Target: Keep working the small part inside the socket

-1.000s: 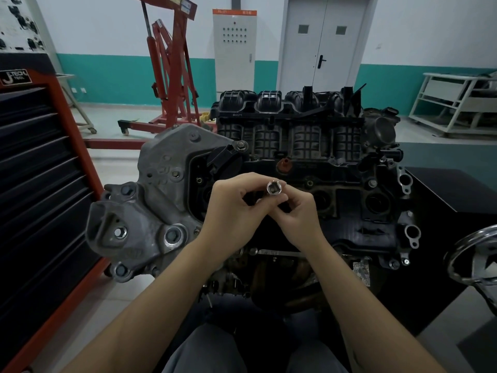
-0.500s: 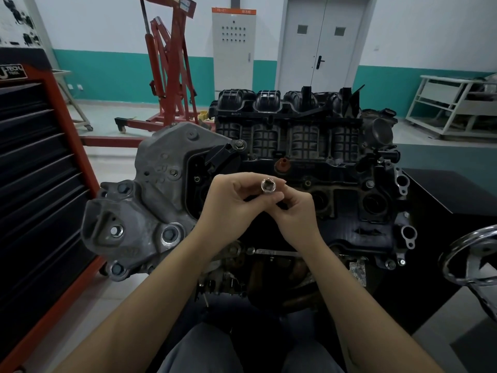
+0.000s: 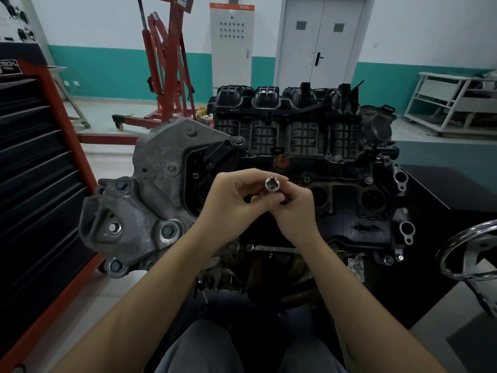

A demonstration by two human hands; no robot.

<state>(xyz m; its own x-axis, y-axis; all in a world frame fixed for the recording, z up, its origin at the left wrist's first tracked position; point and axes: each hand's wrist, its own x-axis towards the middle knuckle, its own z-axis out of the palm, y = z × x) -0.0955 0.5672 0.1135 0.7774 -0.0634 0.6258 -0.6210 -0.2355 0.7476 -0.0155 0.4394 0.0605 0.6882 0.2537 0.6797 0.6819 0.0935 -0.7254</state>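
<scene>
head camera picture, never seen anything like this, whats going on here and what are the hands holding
There is no robot here: the view comes from a wide-angle camera worn on a person's head, looking forward and down, so the two bare forearms reaching in from below are that person's own. Between them, the left hand and the right hand pinch a small shiny metal socket, its open end turned toward the camera. Behind the hands stands a large black and grey car engine, with a ribbed black plastic manifold on top. At the left edge is a red and black tool cabinet with drawers. Further back are a red engine hoist and a grey double door.
</scene>
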